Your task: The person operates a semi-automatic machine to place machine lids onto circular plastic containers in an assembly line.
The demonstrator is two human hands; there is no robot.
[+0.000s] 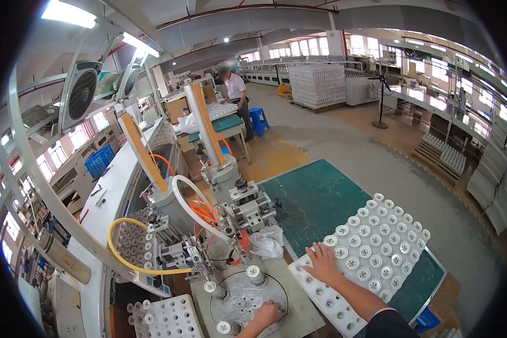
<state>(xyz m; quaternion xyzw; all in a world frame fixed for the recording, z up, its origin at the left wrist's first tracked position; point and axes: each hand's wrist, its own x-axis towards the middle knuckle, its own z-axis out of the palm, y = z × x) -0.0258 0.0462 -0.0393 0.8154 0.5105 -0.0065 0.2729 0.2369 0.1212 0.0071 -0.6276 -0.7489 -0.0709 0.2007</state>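
Note:
My left hand (268,314) is closed over the right side of a round metal turntable (239,298); whatever its fingers hold is hidden beneath them. White round lamp cups stand in holders on this turntable: one at the back (254,272), one at the left (210,287) and one at the front (224,328). My right hand (321,263) lies with fingers spread over a white foam tray (304,276). Its fingertips are beside the nearest lamp cup (330,241) in the tray's rows. Several holes by the wrist hold no cups.
Two dispensing cylinders (203,124) with hoses and metal valves rise behind the turntable. Another foam tray (174,315) with a few cups sits at the left. A crumpled white cloth (266,242) lies by the green table (310,191). A person (235,90) stands farther back.

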